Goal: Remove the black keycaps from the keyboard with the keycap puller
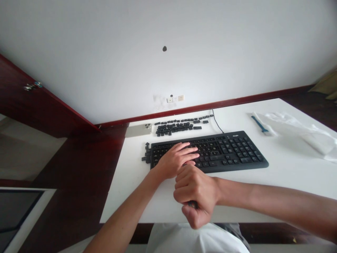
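A black keyboard (246,160) lies on the white table, with bare sockets showing in its left part and keycaps on its right part. My left hand (175,160) rests flat over the keyboard's left half, fingers stretched to the right. In front of it, above the near edge of the keyboard, my right hand (195,191) is closed in a fist. The end of a dark object (193,204) shows by the thumb; the rest is hidden in the fist. Loose black keycaps (173,128) lie in rows behind the keyboard, and several more keycaps (146,154) sit by its left edge.
A phone (138,130) lies at the table's back left. On the right are a blue-handled brush (260,125) and a crumpled clear plastic bag (300,131). The keyboard's cable (218,122) runs back toward the wall. The white table (131,196) has its near edge against my body.
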